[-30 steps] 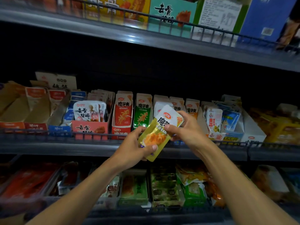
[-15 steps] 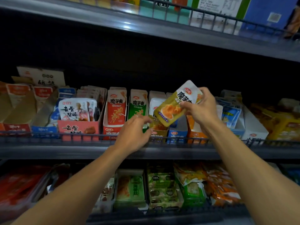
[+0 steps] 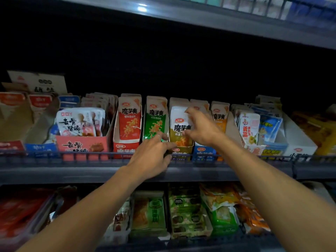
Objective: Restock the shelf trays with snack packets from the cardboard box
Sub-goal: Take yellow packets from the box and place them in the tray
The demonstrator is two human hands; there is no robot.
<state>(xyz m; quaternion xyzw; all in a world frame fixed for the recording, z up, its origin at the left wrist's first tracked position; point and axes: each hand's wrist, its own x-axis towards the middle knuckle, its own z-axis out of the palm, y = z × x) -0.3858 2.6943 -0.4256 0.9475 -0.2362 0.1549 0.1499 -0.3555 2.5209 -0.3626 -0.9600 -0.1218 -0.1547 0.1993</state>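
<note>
Head view looks up at the middle shelf [image 3: 181,171], where my two bare arms reach in toward a row of upright snack trays. My right hand [image 3: 201,130] is at the olive-yellow packet [image 3: 179,128], which stands upright at the front of the olive tray [image 3: 181,150], between the green tray [image 3: 154,119] on its left and the blue tray [image 3: 203,151] on its right. My fingers are spread and nearly straight, the tips lying against the packet's white upper part and its right edge; the thumb sits near the printed middle, though motion blur keeps me from telling whether it truly presses. Nothing is curled round the packet. My left hand [image 3: 152,155] hovers lower, in front of the green tray's bottom, fingers loosely extended toward the olive tray's lower left corner and holding nothing; a ring shows on one finger. The red tray [image 3: 127,124] stands just left of the green one, with a wider pink box [image 3: 81,146] of pale packets beyond it. A wire rail [image 3: 72,157] runs along the shelf's front edge.
</note>
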